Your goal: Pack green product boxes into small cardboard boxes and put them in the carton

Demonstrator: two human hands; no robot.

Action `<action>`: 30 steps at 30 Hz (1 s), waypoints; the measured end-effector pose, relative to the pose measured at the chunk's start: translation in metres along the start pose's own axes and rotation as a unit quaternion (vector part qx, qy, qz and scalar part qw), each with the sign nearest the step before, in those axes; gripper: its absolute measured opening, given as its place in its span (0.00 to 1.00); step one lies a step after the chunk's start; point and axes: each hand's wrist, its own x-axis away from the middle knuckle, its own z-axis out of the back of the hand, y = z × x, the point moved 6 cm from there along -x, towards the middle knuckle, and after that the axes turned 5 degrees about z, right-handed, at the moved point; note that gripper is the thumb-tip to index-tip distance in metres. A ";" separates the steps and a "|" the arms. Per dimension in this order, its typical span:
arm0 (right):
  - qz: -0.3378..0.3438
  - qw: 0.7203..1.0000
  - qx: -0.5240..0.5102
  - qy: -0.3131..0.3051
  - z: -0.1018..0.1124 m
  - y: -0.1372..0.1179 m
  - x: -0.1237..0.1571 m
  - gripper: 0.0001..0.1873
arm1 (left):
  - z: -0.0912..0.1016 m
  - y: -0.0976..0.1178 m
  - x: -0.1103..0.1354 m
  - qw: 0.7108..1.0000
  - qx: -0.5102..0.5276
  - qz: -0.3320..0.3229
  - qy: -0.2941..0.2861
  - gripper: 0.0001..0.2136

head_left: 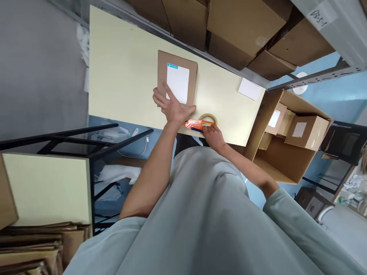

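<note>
A small brown cardboard box with a white label lies on the pale yellow table. My left hand rests flat on the box's near edge with the fingers spread. My right hand is closed on an orange tape dispenser that carries a roll of clear tape, near the table's front edge and just right of the box.
A white sheet lies on the table's far right corner. An open carton with labelled small boxes stands to the right. Large cartons fill the shelf behind. Flattened cardboard and a second table are at left.
</note>
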 end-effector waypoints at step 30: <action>-0.005 0.998 -0.055 -0.010 -0.011 -0.033 0.029 0.20 | -0.021 0.057 0.036 0.985 -0.087 -0.142 -0.035 0.52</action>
